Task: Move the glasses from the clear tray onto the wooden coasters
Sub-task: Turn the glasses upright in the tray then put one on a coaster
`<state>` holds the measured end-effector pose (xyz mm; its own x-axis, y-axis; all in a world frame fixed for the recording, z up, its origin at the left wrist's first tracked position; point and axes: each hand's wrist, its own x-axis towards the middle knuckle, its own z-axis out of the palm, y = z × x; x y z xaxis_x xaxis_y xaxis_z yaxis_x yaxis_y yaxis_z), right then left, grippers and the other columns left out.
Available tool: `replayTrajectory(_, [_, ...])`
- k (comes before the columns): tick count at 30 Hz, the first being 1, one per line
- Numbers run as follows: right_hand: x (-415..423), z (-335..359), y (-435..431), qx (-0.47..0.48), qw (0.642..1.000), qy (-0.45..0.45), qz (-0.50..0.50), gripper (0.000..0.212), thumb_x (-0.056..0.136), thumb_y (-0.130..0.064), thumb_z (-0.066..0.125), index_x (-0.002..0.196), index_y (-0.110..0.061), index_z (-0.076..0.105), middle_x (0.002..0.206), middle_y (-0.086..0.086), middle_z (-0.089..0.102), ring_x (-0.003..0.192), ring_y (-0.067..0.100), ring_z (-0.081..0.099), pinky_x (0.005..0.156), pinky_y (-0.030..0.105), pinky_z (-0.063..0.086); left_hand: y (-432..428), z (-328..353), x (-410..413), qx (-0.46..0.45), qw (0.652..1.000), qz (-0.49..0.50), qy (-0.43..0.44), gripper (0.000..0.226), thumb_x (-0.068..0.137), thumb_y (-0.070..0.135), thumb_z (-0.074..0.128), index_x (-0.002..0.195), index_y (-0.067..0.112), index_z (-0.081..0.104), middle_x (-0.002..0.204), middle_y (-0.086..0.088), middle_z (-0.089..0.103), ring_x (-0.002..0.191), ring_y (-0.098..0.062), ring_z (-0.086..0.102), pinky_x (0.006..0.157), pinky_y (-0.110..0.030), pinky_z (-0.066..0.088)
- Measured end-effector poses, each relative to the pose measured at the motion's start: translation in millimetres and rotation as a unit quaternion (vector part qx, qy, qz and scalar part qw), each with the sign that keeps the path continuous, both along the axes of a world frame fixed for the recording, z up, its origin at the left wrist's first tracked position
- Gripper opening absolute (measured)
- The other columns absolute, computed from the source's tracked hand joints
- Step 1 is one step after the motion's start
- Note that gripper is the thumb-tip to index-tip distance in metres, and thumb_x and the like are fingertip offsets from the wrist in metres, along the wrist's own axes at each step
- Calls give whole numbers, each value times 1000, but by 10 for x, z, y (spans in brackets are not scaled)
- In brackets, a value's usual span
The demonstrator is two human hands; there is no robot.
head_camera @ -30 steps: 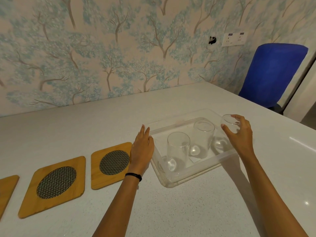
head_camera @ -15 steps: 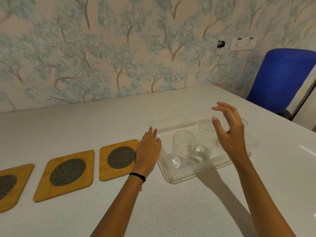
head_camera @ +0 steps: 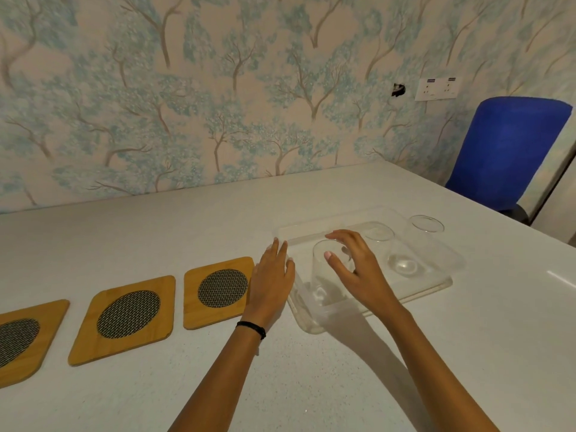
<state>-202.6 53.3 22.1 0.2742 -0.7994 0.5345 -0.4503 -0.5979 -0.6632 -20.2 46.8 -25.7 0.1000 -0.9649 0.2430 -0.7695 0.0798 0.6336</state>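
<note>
A person's right hand (head_camera: 358,269), which half a second ago hovered open above the tray, has dropped to the nearest glass (head_camera: 324,275) and is curling round it, thumb in front and fingers behind; whether the grip has fully closed cannot be told. The left hand (head_camera: 271,282) lies flat and open on the counter (head_camera: 280,385), touching the left wall of the clear tray (head_camera: 307,322). Two more glasses (head_camera: 378,236) (head_camera: 425,232) stand toward the tray's far right corner, the last one released a second ago. Three wooden coasters (head_camera: 215,291) (head_camera: 124,319) (head_camera: 21,338) wait bare along the counter's left side. The first transfer appears about to begin.
</note>
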Motion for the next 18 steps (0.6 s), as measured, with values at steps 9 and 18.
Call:
replayTrajectory(9, [52, -108, -22, 6, 1000, 14, -10, 42, 82, -44, 61, 119, -27, 51, 120, -15, 48, 109, 2, 51, 94, 21, 43, -21, -23, 23, -3, 1000, -10, -4, 49, 101, 36, 26, 149, 27, 19, 161, 6, 9, 148, -14, 9, 121, -41, 13])
replayTrajectory(18, [38, -57, -4, 30, 999, -5, -41, 46, 75, -36, 73, 116, -31, 53, 115, -9, 52, 101, 11, 56, 81, 14, 43, 61, 65, 210, 20, 998, -56, -8, 51, 101, 38, 30, 149, 25, 18, 160, 2, 12, 148, -15, 9, 119, -33, 9])
